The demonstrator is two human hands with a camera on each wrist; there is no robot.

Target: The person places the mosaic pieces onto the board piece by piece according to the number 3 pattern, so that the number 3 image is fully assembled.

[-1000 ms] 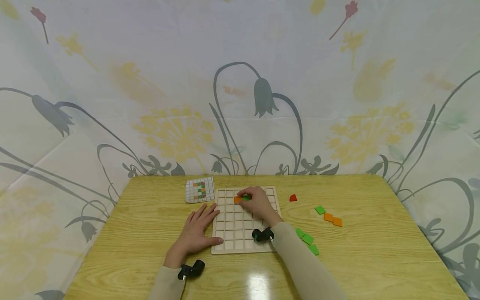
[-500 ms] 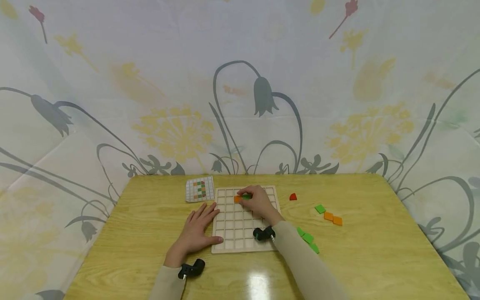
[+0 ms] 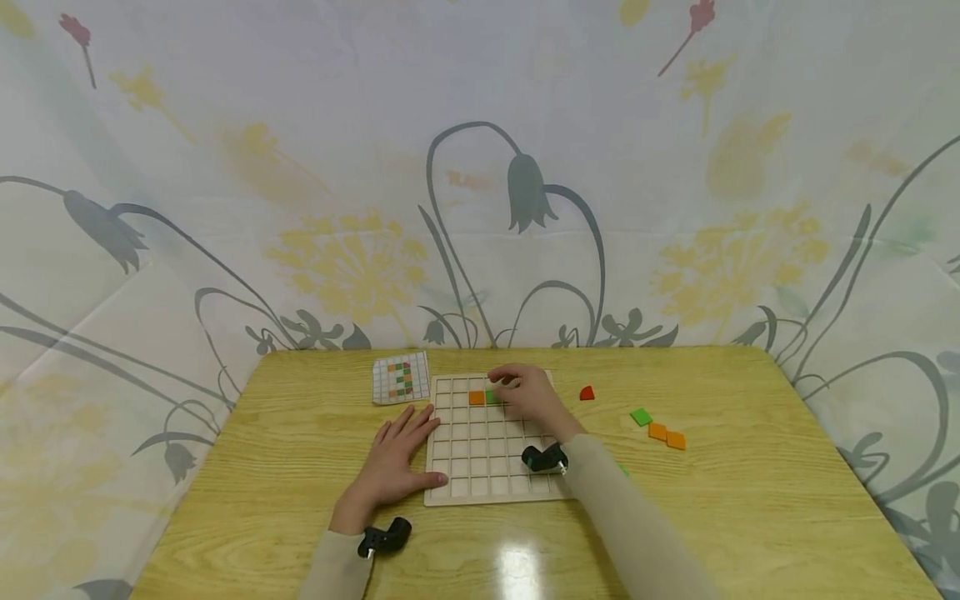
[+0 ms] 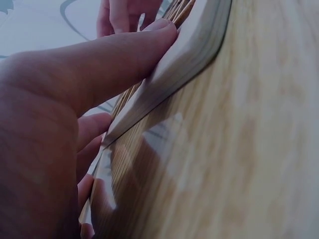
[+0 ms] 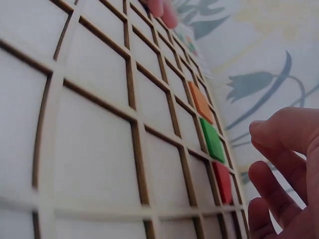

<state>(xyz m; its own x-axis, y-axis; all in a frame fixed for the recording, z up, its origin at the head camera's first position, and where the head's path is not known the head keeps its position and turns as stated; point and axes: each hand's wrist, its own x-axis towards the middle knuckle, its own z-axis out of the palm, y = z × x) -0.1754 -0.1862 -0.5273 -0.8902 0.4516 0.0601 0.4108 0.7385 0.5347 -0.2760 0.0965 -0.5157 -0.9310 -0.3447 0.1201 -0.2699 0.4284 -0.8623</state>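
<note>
Right wrist view shows orange tile [image 5: 201, 103], green tile [image 5: 212, 140] and red tile [image 5: 223, 182] inside board [image 5: 94, 154]; loose tiles [image 3: 657, 432] right of it are unplaced. Left hand [image 3: 393, 462], spread, touches its left edge; right hand [image 3: 531, 396], relaxed above it, pinches nothing.

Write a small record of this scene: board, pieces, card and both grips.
Board: gridded, flat on the table
Row on board: orange tile, green tile, red tile
Loose at right: red piece, green piece, two orange pieces, mostly hidden green piece
Card: near board's far left corner
Left grip: on the board's left edge
Right grip: above board, empty
</note>
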